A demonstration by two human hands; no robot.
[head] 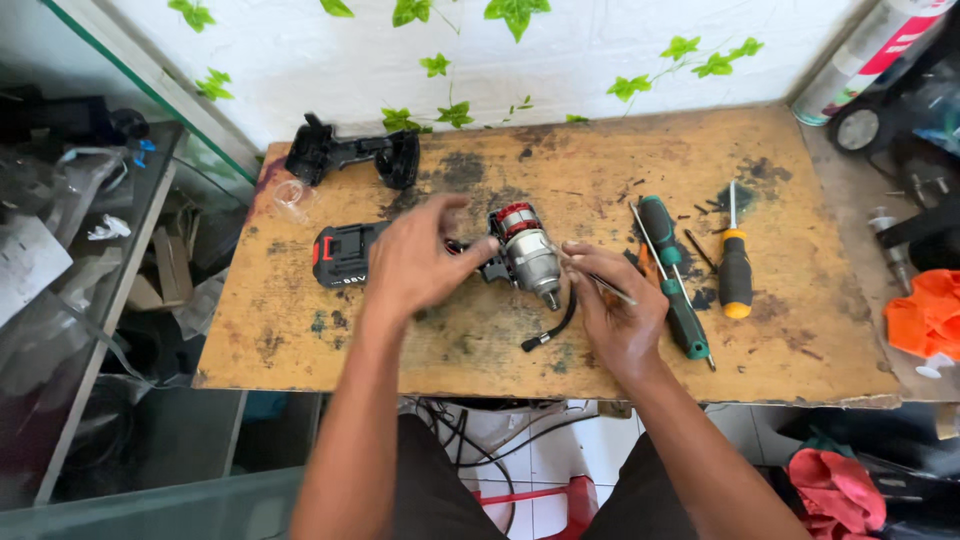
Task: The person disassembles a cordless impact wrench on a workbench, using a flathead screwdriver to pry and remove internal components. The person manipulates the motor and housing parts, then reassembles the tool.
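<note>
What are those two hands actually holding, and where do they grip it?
The left hand grips the rear of the silver drill motor assembly, near its red winding end. The right hand pinches a thin metal tool about midway along, tip toward the motor.

Spray can (872,52) top right corner, leaning: white-grey cylinder w/ red label band. Black-red battery pack (340,255) on bench left, white lettering on side.

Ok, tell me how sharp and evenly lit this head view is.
Head view: soft daylight, even across the wooden table, no glare. The left hand is motion-blurred; the right hand, motor assembly and screwdrivers look sharp. Edges bow slightly from the wide lens.
</note>
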